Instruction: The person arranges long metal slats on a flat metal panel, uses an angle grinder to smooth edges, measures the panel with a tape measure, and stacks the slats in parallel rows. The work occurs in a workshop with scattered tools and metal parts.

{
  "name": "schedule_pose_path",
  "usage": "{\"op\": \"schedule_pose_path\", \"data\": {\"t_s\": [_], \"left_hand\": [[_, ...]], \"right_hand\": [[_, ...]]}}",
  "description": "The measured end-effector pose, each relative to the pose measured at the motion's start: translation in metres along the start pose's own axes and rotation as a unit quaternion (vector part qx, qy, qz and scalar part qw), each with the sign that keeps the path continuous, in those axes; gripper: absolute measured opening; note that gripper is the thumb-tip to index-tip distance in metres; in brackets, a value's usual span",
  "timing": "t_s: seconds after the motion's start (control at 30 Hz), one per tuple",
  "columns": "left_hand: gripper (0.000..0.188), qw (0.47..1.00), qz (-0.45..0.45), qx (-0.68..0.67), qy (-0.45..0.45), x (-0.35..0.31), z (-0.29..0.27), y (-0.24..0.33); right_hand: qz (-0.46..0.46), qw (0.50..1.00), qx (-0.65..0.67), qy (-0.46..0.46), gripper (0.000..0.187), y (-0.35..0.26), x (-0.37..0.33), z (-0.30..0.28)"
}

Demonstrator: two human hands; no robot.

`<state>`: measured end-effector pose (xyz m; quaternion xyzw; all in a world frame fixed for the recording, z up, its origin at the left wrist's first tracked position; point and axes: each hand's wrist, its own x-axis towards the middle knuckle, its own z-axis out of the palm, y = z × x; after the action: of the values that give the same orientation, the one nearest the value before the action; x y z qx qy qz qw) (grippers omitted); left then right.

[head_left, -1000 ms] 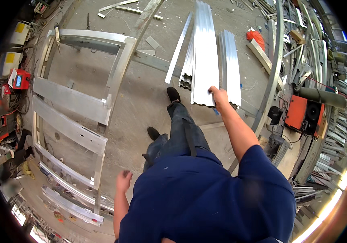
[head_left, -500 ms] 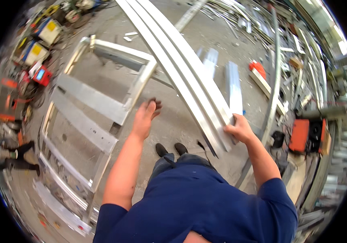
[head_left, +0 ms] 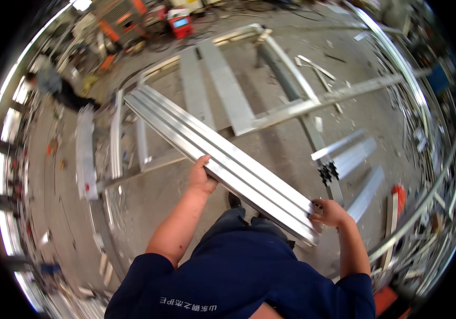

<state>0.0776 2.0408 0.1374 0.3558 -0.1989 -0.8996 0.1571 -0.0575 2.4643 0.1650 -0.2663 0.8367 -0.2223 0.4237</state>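
Note:
A long silvery metal profile [head_left: 244, 171] with raised parallel bands lies slantwise across my front, its near end at the lower right. My left hand [head_left: 202, 178] grips its near long edge around the middle, thumb on top. Close to the near end, my right hand [head_left: 330, 212] holds the opposite edge, thumb over the top face. The far end reaches over a rectangular metal frame [head_left: 292, 112]. Two flat grey slats [head_left: 228, 87] lie across that frame. Whether the profile touches the frame I cannot tell.
Pale metal strips [head_left: 367, 192] lie on the right, beside dark jagged-edged pieces [head_left: 328, 173]. A red box with a lit screen [head_left: 180, 25] stands beyond the frame. Another person [head_left: 58, 87] is at the far left. Metal scrap lines the right side.
My left hand has come onto the profile and closed on its edge. The profile has swung so its far end points left over the frame. My view has turned left.

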Motion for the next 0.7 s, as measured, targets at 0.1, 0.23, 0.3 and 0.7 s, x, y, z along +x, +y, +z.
{"op": "schedule_pose_path", "data": {"t_s": [0.1,0.23,0.3,0.7], "left_hand": [[0.051,0.995,0.045,-0.055,0.077,-0.023,-0.035,0.025],[0.047,0.982,0.106,-0.093,0.128,-0.053,-0.109,0.080],[0.046,0.974,0.123,-0.090,0.167,-0.048,-0.135,0.101],[0.067,0.915,0.200,0.145,0.320,-0.077,-0.255,0.220]], "right_hand": [[-0.017,0.996,-0.084,0.004,0.081,-0.031,0.024,-0.003],[-0.177,0.954,-0.240,-0.004,0.088,-0.157,0.041,0.011],[-0.165,0.953,-0.256,-0.005,0.093,-0.189,0.051,0.021],[-0.258,0.927,-0.224,0.152,0.042,-0.344,0.158,0.198]]}}
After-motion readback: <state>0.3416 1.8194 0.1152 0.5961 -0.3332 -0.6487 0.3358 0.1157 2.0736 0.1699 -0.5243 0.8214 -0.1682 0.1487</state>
